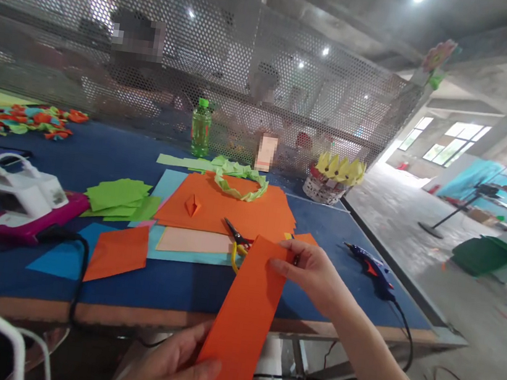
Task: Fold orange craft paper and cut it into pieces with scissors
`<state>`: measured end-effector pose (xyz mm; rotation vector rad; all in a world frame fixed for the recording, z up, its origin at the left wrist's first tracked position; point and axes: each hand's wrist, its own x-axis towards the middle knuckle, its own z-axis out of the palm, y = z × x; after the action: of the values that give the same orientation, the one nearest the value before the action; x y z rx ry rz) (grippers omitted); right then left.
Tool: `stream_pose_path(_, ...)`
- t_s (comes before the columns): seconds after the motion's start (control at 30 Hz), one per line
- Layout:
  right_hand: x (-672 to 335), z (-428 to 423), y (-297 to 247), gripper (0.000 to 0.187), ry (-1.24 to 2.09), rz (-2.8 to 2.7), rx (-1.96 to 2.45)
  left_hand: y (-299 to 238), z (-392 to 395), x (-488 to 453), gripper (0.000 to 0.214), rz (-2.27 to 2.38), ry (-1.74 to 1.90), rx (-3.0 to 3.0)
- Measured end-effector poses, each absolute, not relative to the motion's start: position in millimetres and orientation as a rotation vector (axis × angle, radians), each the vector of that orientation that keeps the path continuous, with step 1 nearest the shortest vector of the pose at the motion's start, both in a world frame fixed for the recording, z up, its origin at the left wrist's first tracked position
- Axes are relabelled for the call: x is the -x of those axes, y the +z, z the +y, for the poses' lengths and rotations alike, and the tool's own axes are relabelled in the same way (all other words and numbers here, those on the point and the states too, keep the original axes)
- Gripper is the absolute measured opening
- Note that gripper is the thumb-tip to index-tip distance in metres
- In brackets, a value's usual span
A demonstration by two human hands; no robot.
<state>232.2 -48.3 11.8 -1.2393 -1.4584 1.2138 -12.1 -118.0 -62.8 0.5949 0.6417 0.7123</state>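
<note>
A long orange paper strip [243, 319] runs from the table edge down toward me. My left hand [169, 369] grips its near end, thumb on top. At the far end my right hand [312, 272] pinches the strip's corner. Just beyond the strip lie scissors [238, 238] with yellow handles, on a stack of orange paper sheets [232, 209]. On that stack sit a small folded orange piece [192, 205] and a green folded paper ring [240, 182].
A blue glue gun [371, 269] lies right of my hand, cord trailing off the blue table [166, 284]. Green squares [117, 196], an orange square [117, 251], a pink device [31, 210], a green bottle [201, 127] and a basket [328, 187] stand around. People sit behind a mesh screen [250, 71].
</note>
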Motion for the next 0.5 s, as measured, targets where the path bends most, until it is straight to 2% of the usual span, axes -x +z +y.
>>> stream_pose_path(0.1, -226.9, -54.5, 11.6, 0.034, 1.256, -1.473, 1.237, -55.5, -113.1, 4.8, 0.052, 0.641, 0.720, -0.629)
stream_pose_path(0.3, -215.0, -66.2, 7.5, 0.022, 1.295, -1.534, 1.240, -40.6, -107.1, -16.4, 0.033, 0.708, 0.840, -0.699)
stream_pose_path(0.5, -210.6, -64.7, 3.7, 0.022, 1.247, -1.547, 1.221, -41.3, -103.3, -22.8, 0.028, 0.707, 0.821, -0.658)
